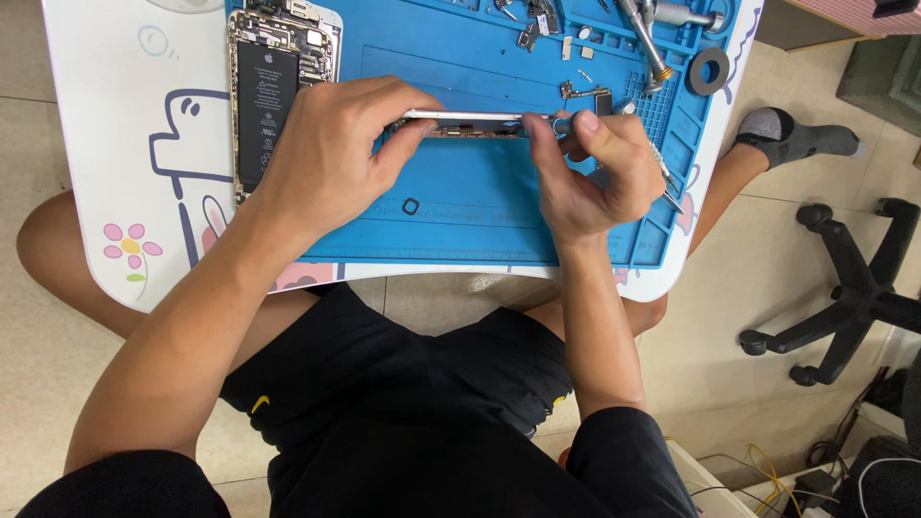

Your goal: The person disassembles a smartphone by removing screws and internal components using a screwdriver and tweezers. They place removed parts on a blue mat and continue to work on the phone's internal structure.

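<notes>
Edgewise over the blue work mat (460, 225), a thin phone panel (470, 121) is pinched at its left end by the left hand (331, 153), fingers curled. At its right end the right hand (595, 177) grips tweezers (662, 173). An opened phone (278, 86) lies beyond the left hand; a small black ring (411, 206) sits between the wrists.

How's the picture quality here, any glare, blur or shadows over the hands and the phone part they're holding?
Head view: even, soft light and sharp focus; the left hand and right hand throw only faint shadows on the blue mat; the thin phone part shows a pale sheen along its edge; no motion blur.
</notes>
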